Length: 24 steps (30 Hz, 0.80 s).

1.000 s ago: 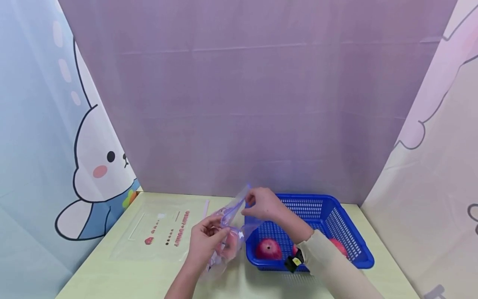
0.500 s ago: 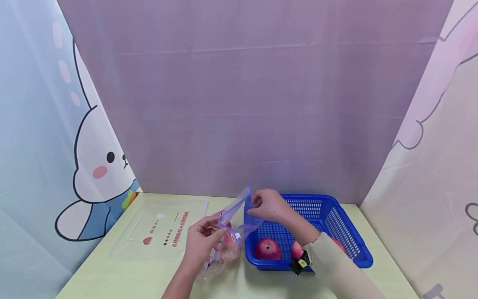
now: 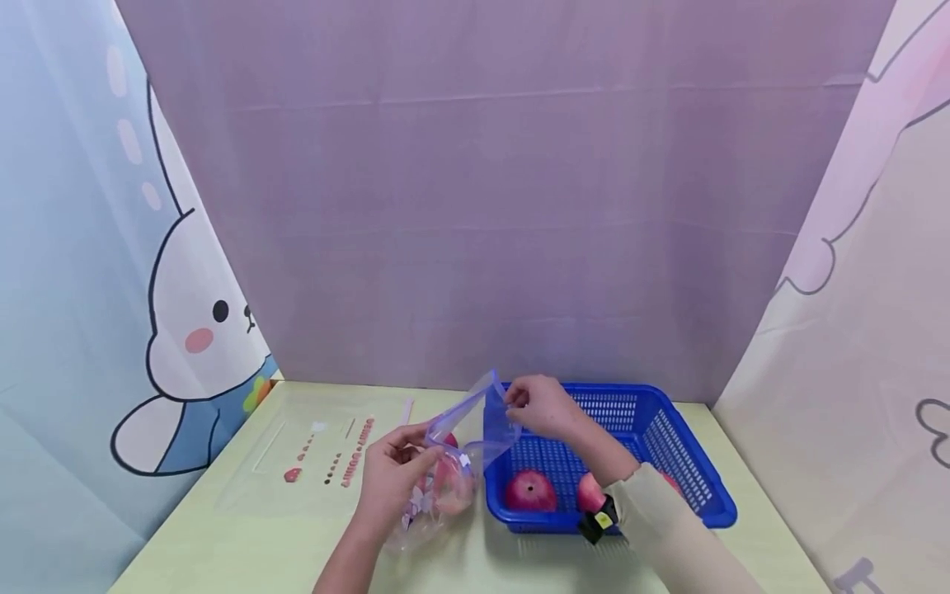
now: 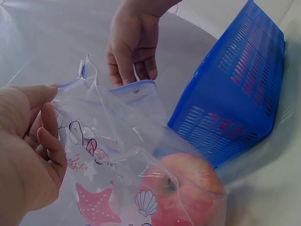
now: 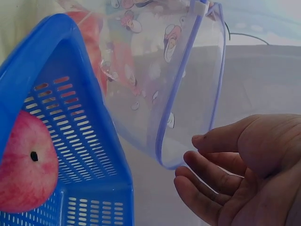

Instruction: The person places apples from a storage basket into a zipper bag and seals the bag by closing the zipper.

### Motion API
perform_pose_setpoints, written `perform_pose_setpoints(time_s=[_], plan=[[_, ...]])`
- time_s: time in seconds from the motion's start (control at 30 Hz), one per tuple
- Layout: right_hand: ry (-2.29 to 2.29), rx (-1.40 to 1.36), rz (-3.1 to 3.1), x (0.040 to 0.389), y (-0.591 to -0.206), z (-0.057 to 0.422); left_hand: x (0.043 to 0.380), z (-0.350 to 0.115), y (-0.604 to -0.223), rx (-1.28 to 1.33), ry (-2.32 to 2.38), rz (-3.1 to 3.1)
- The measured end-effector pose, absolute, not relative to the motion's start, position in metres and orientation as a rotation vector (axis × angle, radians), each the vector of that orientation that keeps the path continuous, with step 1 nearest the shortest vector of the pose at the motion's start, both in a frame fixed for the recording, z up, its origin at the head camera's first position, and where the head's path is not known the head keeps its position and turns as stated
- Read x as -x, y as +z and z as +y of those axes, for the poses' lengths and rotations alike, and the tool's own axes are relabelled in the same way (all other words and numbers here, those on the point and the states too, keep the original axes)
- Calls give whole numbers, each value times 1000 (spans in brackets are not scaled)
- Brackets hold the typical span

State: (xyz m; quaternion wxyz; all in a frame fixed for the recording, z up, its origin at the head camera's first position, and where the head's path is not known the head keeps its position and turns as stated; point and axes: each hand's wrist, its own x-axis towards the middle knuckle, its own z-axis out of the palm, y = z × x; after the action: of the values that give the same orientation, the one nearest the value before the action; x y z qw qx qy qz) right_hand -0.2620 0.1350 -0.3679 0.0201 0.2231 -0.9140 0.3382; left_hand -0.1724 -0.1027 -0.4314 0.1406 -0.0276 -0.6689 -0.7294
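A clear zip bag with a purple rim and printed shells hangs with its mouth spread. My left hand pinches the rim on the left side, thumb on top in the left wrist view. Inside the bag lie red apples, partly hidden by the print and folds. At the far corner of the mouth is my right hand, its fingers loosely bent beside the rim. A gap shows between its thumb and forefinger, with no plastic pinched there.
A blue plastic basket stands right of the bag, holding an apple and others partly behind the right sleeve. Another clear printed bag lies flat on the table at left. A curtain rises behind.
The bag's mouth has spread wider. My left hand has shifted slightly left with the rim, and my right hand has moved slightly right.
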Motion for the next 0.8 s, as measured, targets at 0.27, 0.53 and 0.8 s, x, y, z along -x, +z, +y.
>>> perform_pose_setpoints(time_s=[0.27, 0.53, 0.8], plan=[[975, -599, -2832, 272, -376, 139, 177, -116, -428, 84, -2044, -1945], [861, -545, -2753, 273, -383, 137, 178, -132, -421, 145, -1988, -2019], [812, -661, -2655, 268, -389, 131, 174, -149, -420, 146, -1978, -2126]])
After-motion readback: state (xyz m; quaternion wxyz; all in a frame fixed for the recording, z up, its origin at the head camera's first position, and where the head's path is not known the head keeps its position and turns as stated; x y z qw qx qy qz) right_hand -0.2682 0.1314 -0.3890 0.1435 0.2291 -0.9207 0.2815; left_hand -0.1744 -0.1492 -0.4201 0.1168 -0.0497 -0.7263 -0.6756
